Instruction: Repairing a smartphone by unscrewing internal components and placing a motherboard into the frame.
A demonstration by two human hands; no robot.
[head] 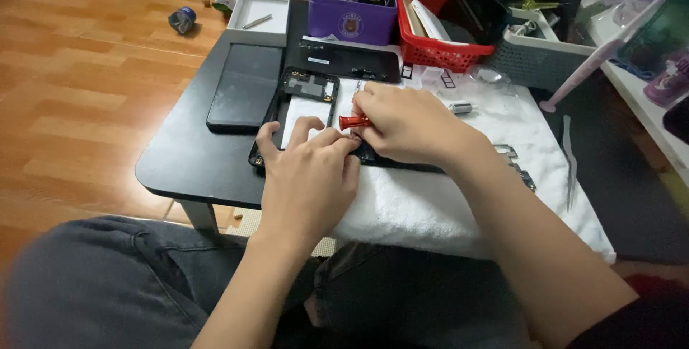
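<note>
Dark trousers (108, 284) fill the near edge; seated at a low black table (179, 162) on orange-brown wood flooring (79, 69). White towel (423, 205) covers the table's right part. Left hand (308, 177) presses flat, fingers spread, on an opened phone frame (301, 98) lying half on the towel. Right hand (409, 126) is closed around a red-handled screwdriver (354, 121), tip hidden at the frame. Black back panel (245, 85) lies just left. Purple box (352, 15), red basket (438, 47), grey basket (538, 58) line the far edge. Tweezers (569, 159) rest right.
</note>
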